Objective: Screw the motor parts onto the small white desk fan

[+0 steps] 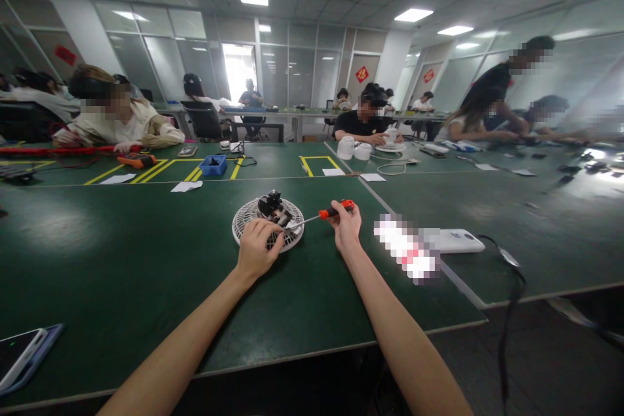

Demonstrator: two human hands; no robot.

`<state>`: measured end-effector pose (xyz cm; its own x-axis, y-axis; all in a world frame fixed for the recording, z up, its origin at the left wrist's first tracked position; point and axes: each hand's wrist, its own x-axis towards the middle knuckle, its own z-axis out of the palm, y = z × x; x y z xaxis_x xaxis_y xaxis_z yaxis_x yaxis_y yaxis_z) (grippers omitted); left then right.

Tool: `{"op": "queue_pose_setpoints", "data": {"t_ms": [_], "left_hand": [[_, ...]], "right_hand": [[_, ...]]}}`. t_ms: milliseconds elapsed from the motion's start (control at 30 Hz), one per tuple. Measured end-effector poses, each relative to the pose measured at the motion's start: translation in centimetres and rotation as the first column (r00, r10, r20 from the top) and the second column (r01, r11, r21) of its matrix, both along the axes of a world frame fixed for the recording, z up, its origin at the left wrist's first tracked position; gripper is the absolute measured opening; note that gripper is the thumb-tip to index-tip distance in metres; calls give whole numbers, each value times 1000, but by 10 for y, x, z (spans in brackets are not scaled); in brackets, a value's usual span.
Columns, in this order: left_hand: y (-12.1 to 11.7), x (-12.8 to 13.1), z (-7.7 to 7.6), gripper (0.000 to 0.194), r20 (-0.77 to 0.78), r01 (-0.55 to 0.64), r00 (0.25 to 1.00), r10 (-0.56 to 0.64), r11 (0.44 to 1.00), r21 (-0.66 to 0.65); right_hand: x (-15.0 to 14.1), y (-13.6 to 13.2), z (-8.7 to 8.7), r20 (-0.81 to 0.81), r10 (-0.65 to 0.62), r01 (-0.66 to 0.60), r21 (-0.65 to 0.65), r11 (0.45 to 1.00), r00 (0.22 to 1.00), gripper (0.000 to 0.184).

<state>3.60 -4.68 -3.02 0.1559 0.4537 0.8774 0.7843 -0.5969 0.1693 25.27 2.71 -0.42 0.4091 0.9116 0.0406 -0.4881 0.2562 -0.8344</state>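
On the green table lies a round white slotted grille, with a black motor assembly sitting on top of it. My left hand rests over the near edge of the grille, its fingers curled at the parts there; whatever they pinch is hidden. My right hand is closed around the red and black handle of a screwdriver. The shaft points left, and its tip reaches the right side of the assembly, close to my left fingertips.
A white power bank with a cable lies to the right, near a blurred-out bright object. A phone is at the near left. Across the table are a blue bin, paper slips, white cups and seated people.
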Motion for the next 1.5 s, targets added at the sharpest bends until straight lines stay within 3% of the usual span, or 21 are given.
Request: {"op": "queue_pose_setpoints", "data": {"t_ms": [1100, 1333, 1500], "left_hand": [[1, -4, 1, 10, 54, 3, 999, -3, 1000, 0], [3, -9, -1, 10, 107, -1, 994, 4, 1000, -28], [5, -11, -1, 13, 169, 4, 986, 5, 999, -53]], "right_hand": [[3, -7, 7, 12, 144, -144, 81, 986, 990, 55], [5, -8, 12, 86, 198, -206, 102, 973, 976, 60], [9, -9, 16, 225, 219, -236, 54, 970, 950, 63]]}}
